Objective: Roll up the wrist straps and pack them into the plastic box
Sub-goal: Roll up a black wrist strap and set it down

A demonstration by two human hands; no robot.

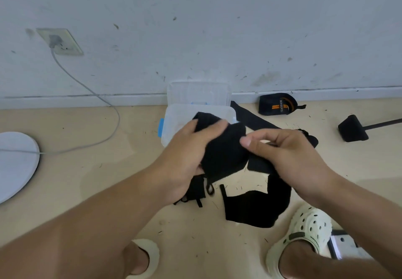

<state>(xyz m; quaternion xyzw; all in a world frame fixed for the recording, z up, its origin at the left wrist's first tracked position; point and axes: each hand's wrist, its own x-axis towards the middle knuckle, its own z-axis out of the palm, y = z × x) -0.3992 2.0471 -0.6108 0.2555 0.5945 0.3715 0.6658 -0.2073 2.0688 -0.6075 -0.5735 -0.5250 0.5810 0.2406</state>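
Observation:
My left hand grips a thick black roll of wrist strap in front of me, above the floor. My right hand pinches the loose tail of the same strap, which hangs down and lies folded on the floor. Behind the roll stands the clear plastic box with blue clips, its lid leaning against the wall. Another black strap lies flat to the right of the box. A rolled strap with orange stripes sits by the wall.
A small black strap piece with loops lies under my left hand. A black brush-like tool lies at the right. A white round base and grey cable are on the left. My two feet in pale clogs are near.

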